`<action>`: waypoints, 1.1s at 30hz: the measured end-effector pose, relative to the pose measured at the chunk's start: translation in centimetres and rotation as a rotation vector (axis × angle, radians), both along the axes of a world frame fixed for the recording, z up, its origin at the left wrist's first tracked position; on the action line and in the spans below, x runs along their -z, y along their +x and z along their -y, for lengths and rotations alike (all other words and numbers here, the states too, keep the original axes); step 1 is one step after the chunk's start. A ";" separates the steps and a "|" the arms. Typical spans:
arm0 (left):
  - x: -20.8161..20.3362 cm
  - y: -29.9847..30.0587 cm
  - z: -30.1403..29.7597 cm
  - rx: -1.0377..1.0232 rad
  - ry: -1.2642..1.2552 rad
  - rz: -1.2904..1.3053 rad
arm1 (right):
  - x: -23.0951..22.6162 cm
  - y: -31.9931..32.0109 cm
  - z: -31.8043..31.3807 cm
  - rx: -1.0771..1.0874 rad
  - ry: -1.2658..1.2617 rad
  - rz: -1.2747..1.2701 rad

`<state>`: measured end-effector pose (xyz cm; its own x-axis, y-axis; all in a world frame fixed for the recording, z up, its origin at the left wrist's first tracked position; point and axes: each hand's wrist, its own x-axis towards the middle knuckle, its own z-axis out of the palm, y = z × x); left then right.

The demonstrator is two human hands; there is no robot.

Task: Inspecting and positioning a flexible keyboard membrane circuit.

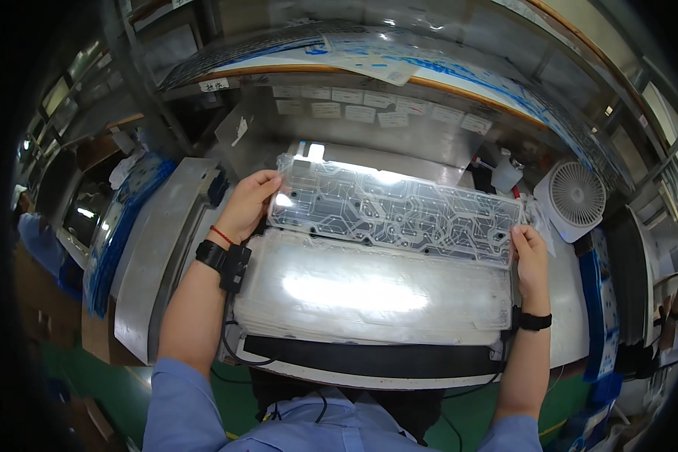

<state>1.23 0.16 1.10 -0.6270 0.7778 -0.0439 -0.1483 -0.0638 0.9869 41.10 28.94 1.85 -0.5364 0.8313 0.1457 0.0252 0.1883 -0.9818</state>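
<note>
A clear flexible keyboard membrane sheet (392, 211) with printed silvery circuit traces is stretched between my two hands. My left hand (253, 202) pinches its left edge near the upper corner. At the opposite end, my right hand (528, 252) grips the lower right edge between thumb and fingers. The sheet tilts slightly down to the right, above the far part of a stack of translucent sheets (354, 290) that shines with reflected light. A small tail sticks up from its upper left edge.
A black strip (369, 355) runs along the bench's near edge. A white fan (572, 194) stands at the right, beside a bottle (507, 175). Overhead, a shelf (279, 69) carries more sheets. Metal plates (158, 264) and blue-edged sheets lie left. Other people show at both sides.
</note>
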 end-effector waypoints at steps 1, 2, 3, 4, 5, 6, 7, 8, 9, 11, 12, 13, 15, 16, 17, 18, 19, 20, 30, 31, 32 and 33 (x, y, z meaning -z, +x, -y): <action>-0.1 0.0 0.1 0.005 -0.011 0.000 | 0.1 -0.1 0.0 -0.006 -0.002 -0.007; -0.1 -0.1 0.1 0.010 -0.022 -0.001 | 0.1 -0.1 0.0 -0.002 0.004 -0.004; 0.1 -0.2 0.2 0.005 -0.037 -0.012 | 0.0 -0.1 0.1 0.002 0.012 0.000; 0.1 -0.4 0.3 0.007 -0.033 -0.020 | -0.1 -0.2 0.2 0.007 0.019 0.004; 0.0 -0.5 0.3 0.008 -0.028 -0.029 | -0.3 -0.3 0.3 0.019 0.018 0.002; 0.1 -0.5 0.2 0.013 -0.028 -0.036 | -0.3 -0.3 0.4 0.033 0.013 0.001; 0.1 -0.5 0.2 0.013 -0.025 -0.038 | -0.3 -0.2 0.4 0.048 0.008 0.000; 0.1 -0.3 0.1 0.014 -0.023 -0.040 | -0.1 -0.1 0.4 0.046 0.012 -0.002; 0.2 -0.2 0.0 0.017 -0.013 -0.036 | -0.3 0.0 0.4 0.046 0.022 0.001; 0.3 -0.6 0.2 -0.003 -0.005 -0.057 | -0.5 0.1 0.3 0.038 0.012 -0.013; 0.4 -0.5 0.1 -0.008 -0.002 -0.065 | -0.3 0.1 0.2 0.031 -0.010 -0.028; 0.2 -0.1 -0.1 -0.036 0.002 -0.045 | -0.2 0.1 0.1 0.025 -0.032 -0.043; 0.7 -0.6 0.1 -0.014 0.009 -0.051 | -0.4 -0.3 0.5 0.031 -0.052 -0.086; 0.9 -0.9 0.2 -0.004 0.014 -0.055 | -0.5 -0.3 0.6 0.033 -0.060 -0.109; 1.1 -0.9 0.0 -0.010 0.014 -0.059 | -0.1 -0.1 0.2 0.035 -0.069 -0.124; 1.1 -1.0 0.1 -0.004 0.014 -0.052 | -0.1 -0.1 0.1 0.036 -0.075 -0.138; 1.1 -1.0 0.1 0.001 0.014 -0.044 | -0.1 -0.1 0.2 0.036 -0.081 -0.152; 1.0 -0.9 0.1 0.006 0.015 -0.036 | -0.1 -0.2 0.2 0.036 -0.087 -0.166; 0.7 -0.8 0.2 -0.029 0.235 0.056 | -1.1 0.3 0.9 0.050 0.001 -0.245; 0.4 -0.8 0.6 0.020 0.208 0.061 | -0.9 0.3 0.9 0.050 -0.018 -0.252; 0.1 -0.5 0.6 0.003 0.173 0.071 | -0.8 0.5 0.7 0.050 -0.037 -0.259; -0.1 -0.2 0.3 -0.012 0.139 0.083 | -0.7 0.6 0.6 0.051 -0.055 -0.264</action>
